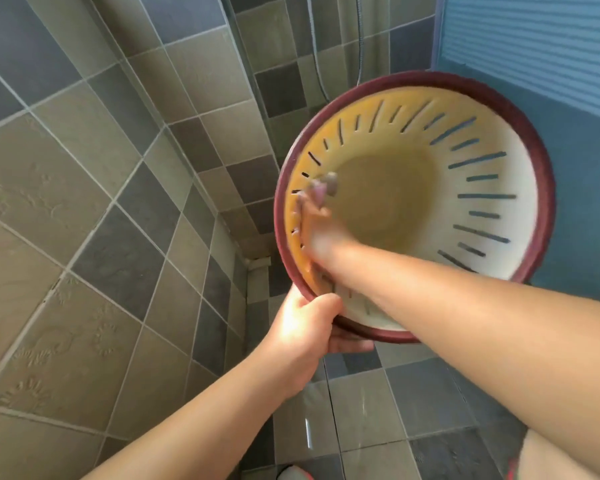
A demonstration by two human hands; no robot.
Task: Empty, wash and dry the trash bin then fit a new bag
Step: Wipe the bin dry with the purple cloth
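Note:
I hold the trash bin (pixel 388 195) up in front of me, tipped so its mouth faces me. It is round, with a dark red rim, a cream slotted inner wall and a yellowish bottom; nothing lies inside. My left hand (pixel 305 327) grips the rim at its lower left edge, thumb over the lip. My right hand (pixel 317 223) reaches inside and lies against the left inner wall with fingers stretched along it. That hand is blurred by motion, and I see nothing held in it.
Grey and beige tiled walls close in on the left and behind. A shower hose (pixel 361 29) hangs at the back. A blue blind (pixel 534 46) covers the right side. Wet floor tiles (pixel 361 427) lie below, with a shoe (pixel 293 474) at the bottom edge.

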